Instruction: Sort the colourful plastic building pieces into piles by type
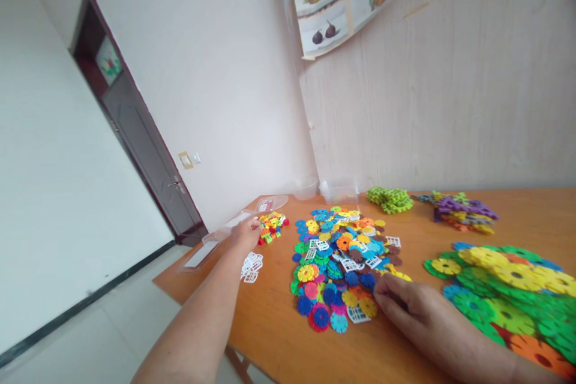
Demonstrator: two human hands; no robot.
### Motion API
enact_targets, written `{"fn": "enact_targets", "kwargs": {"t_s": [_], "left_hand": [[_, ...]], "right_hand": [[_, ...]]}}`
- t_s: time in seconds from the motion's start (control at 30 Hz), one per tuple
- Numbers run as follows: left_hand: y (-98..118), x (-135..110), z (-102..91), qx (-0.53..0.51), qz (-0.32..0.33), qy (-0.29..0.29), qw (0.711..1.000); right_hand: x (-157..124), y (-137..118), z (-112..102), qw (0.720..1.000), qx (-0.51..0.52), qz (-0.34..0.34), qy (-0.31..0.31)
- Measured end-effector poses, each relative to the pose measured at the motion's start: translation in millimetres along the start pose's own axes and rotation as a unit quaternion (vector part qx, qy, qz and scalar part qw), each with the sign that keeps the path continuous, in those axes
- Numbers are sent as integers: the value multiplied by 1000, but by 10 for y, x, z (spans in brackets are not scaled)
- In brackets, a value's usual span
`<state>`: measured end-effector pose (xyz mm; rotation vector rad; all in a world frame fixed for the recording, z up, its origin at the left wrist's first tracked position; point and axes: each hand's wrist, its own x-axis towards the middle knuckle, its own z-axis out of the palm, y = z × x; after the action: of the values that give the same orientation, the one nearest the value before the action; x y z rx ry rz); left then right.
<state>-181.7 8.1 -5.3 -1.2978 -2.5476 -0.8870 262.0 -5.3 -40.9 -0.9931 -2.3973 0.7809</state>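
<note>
Orange-brown table [270, 336]: the broad surface under everything; its bare wood looks smooth, so flat pieces should slide easily to the edge of a pile.
Large-disc heap [517, 279]: to the right, beside the right forearm; broad notched discs, probably light and springy, best pinched by the rim.
Mixed pile [342, 267]: mid-table, between the 2 hands; small notched discs with white lattice pieces among them. Each disc should be light, fairly stiff and a little slippery, so the notched rim is the place to grip.
Right hand [427, 312]: at the mixed pile's near right edge, fingers curled, thumb close to the forefinger; I cannot tell whether anything is pinched.
Left hand [245, 237]: reaching to the small blocks, fingertips drawn near each other; what lies between them is hidden.
Small blocks [270, 228]: at the left fingertips; likely hard and light, taken by opposite sides.
White lattice group [251, 267]: just beside the left wrist; thin, probably the most fragile, better held by the outer frame than the bars.
Lone white lattice [359, 314]: at the mixed pile's near edge, partly under discs; lift by its exposed side.
</note>
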Motion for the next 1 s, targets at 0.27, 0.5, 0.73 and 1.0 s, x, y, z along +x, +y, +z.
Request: {"fn": "enact_targets", "kwargs": {"t_s": [0.27,0.5,0.73,1.0], "left_hand": [[142,-96,-36,147,43,15,988],[155,-113,-6,158,47,31,986],[144,-125,-13,150,47,34,987],[239,-156,-26,76,57,73,993]], "right_hand": [[1,11,2,1000,16,0,3],[1,1,3,1000,18,1,8],[1,19,6,1000,11,2,1],[1,15,-3,1000,14,-5,3]]}}
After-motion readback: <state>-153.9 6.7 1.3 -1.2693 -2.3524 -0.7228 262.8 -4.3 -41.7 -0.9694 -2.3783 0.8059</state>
